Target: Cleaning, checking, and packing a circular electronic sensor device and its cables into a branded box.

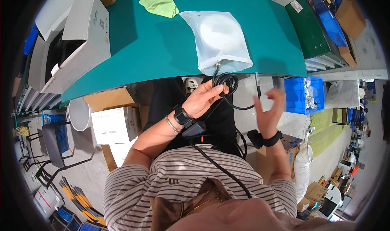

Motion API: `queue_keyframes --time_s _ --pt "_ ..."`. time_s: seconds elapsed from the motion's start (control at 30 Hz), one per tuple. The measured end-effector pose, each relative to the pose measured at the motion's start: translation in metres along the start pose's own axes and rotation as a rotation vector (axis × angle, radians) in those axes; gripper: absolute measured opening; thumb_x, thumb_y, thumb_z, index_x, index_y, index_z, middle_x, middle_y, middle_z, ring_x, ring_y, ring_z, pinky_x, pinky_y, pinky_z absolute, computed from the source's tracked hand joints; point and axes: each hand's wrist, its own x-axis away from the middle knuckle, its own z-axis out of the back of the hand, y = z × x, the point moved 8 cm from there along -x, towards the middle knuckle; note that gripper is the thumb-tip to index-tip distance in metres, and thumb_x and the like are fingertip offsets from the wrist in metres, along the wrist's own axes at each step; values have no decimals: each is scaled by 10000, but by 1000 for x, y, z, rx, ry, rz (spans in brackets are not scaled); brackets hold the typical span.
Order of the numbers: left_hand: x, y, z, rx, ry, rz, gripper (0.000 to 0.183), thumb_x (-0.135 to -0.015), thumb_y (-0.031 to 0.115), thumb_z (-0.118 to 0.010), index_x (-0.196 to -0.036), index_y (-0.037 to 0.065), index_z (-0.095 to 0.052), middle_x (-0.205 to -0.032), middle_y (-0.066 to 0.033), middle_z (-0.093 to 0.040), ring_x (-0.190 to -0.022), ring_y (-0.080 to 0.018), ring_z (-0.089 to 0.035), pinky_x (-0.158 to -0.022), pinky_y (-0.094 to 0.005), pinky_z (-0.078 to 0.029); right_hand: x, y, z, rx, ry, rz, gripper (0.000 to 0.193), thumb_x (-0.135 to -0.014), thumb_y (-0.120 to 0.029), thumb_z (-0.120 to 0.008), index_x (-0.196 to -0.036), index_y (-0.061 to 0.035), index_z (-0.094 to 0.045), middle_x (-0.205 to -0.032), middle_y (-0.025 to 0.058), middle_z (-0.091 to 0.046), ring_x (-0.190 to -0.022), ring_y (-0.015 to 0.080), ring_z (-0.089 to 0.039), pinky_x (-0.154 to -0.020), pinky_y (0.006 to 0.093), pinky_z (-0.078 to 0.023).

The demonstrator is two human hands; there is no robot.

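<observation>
My left hand (203,100) is closed around a coiled black cable (232,84) just below the table's front edge. One end of the cable runs to a metal fitting at the mouth of a translucent plastic bag (235,59). Inside the bag lies a white round object (221,33). The cable's free end, a slim black and silver plug (257,81), points up beside my right hand (270,112). That hand's thumb and curved fingers are apart, slightly blurred, with the cable close to the thumb tip; I see nothing held between them.
The bag rests on a green table (162,48), near a lime-green cloth (160,5). An open white box (87,40) stands at the left. Right of my hand is a blue bin (295,95) of plastic-wrapped items. Cartons (115,125) stand below the table at left.
</observation>
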Motion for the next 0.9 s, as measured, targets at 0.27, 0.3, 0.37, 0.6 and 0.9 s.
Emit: queue_keyframes --time_s 0.27,0.3,0.37,0.6,0.9 --pt "0 -1 5 -27 -24 3 209 -987 261 -517 -1000 68 -595 -959 -2 -560 -951 -98 -503 -877 -262 -397 32 46 -55 -834 -507 -789 287 -911 -147 -624 -1138 7 -539 -882 27 -576 -564 55 -449 -512 202 -357" --pt "1 -1 6 -48 -25 15 239 -993 278 -501 -980 54 -585 -957 -13 -535 -948 -105 -484 -866 -256 -384 23 45 -50 -727 -447 -712 195 -917 -91 -604 -1087 1 -574 -911 23 -580 -567 55 -491 -518 200 -380" --pt "1 3 2 -39 -62 10 238 -994 275 -498 -974 53 -582 -950 -11 -536 -938 -105 -486 -867 -257 -387 14 46 -50 -712 -360 -634 186 -913 -55 -596 -1090 1 -574 -922 24 -582 -593 63 -525 -540 202 -409" --pt "1 2 5 -79 -32 31 190 -978 263 -540 -984 78 -583 -923 20 -566 -909 -73 -524 -855 -244 -426 -29 -3 -45 -549 -230 -153 260 -830 118 -567 -1020 -46 -634 -990 64 -578 -808 141 -614 -671 244 -500" --pt "1 1 5 -19 -19 47 205 -980 253 -533 -1028 60 -585 -967 11 -581 -917 -78 -551 -868 -264 -458 -42 -56 -60 -345 -393 219 141 -767 -20 -657 -906 -42 -642 -999 100 -566 -890 260 -587 -738 322 -483"
